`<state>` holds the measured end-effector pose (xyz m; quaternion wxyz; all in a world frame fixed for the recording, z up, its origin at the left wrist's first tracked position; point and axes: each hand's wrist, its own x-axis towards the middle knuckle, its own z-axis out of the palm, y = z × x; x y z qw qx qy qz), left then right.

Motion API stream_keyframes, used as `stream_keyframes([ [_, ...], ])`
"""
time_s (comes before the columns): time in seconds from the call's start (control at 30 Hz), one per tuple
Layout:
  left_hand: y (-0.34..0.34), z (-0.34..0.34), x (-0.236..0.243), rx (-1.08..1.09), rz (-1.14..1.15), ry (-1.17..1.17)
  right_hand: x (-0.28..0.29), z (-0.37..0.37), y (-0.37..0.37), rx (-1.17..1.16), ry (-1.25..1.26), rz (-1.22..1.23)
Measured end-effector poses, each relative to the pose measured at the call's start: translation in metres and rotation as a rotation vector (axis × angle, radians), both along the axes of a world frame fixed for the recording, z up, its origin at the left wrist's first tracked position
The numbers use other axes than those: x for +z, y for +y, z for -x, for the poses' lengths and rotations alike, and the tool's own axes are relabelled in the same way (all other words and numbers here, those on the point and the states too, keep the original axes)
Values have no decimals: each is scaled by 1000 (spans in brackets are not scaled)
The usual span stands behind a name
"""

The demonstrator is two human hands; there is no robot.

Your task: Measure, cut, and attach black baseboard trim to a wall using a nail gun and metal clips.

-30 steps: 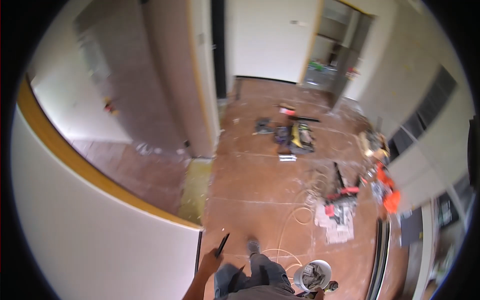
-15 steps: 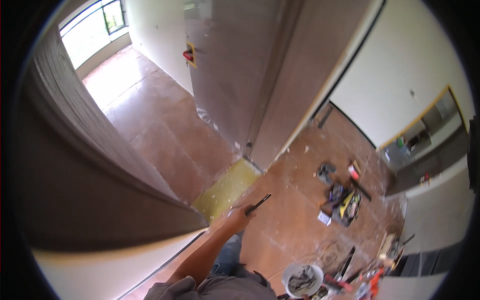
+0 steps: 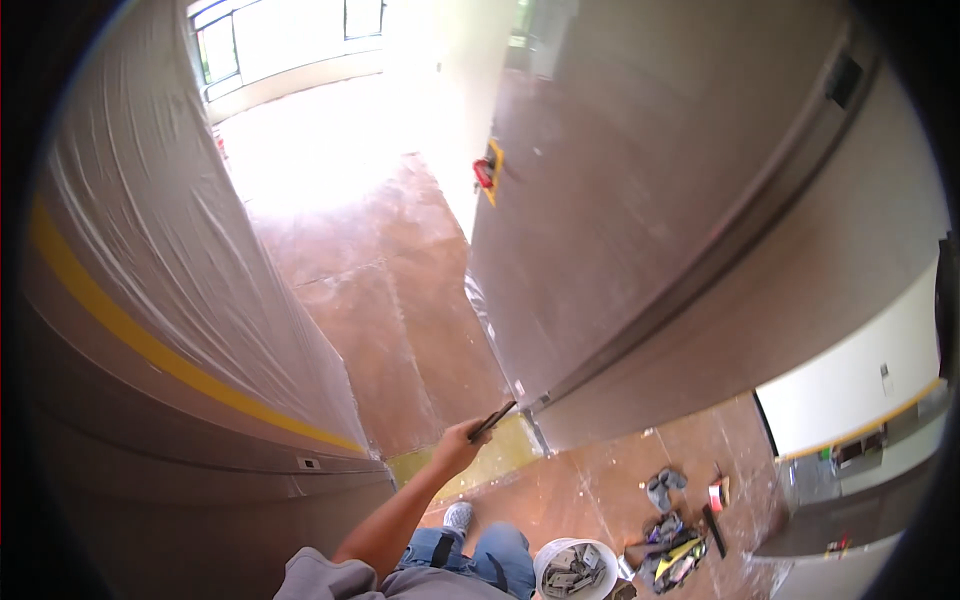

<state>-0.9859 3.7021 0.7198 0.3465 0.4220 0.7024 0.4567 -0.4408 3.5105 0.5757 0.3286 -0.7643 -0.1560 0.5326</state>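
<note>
Raised now, left hand (image 3: 458,447) grips dark tool (image 3: 493,420); right hand hidden.

Left hand (image 3: 455,447) with dark tool (image 3: 492,421) raised toward doorway.

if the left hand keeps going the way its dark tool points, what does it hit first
Probably the lower edge of the film-covered door panel by the door frame. The left hand aims the thin dark tool up and to the right, and its tip is already close to that corner. Depth is hard to judge in this fisheye view.
</note>
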Motion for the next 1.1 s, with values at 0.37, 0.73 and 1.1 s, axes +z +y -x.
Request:
stream_keyframes([
  [0.37, -12, 147, -55, 464, -69, -308, -3, 185, 286, 486, 51, -199],
  [0.73, 118, 298, 11, 419, 129, -28, -58, 388, 532, 829, 62, -186],
  [1.1, 172, 469, -11, 442, 350, -185, 42, 702, 654, 1103, 287, -112],
])
